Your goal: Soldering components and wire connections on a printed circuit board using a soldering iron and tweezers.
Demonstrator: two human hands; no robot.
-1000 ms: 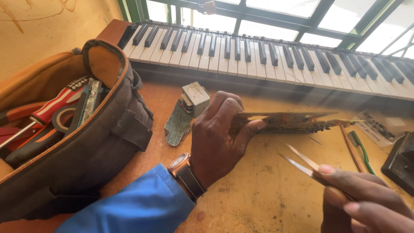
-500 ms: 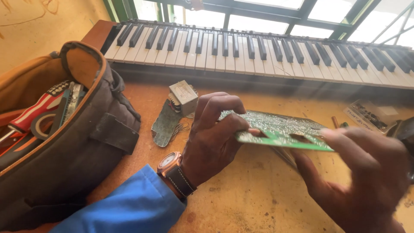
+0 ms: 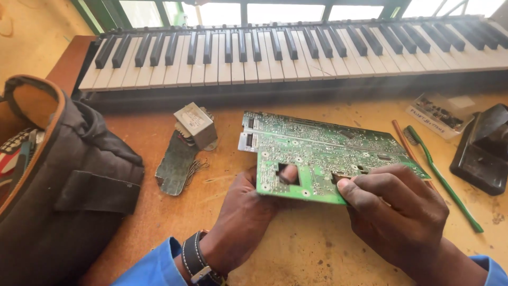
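A green circuit board (image 3: 323, 153) is held flat above the wooden table (image 3: 296, 249), solder side up. My left hand (image 3: 243, 212) grips its near left corner from below, and a fingertip shows through a square cut-out. My right hand (image 3: 397, 212) is closed at the board's near right edge, thumb on the rim. A thin dark tip of the tweezers (image 3: 338, 177) pokes out beside that thumb onto the board. A watch sits on my left wrist, above a blue sleeve.
An electronic keyboard (image 3: 296, 47) spans the back of the table. A dark tool bag (image 3: 69, 196) stands at the left. A transformer on a small board (image 3: 188, 143) lies left of centre. A green toothbrush (image 3: 444, 180), a small clear parts box (image 3: 439, 114) and a black casing (image 3: 484, 151) lie right.
The board has been turned from edge-on to flat, facing me. My right hand, which held the tweezers apart from it, has come up onto its near right edge.
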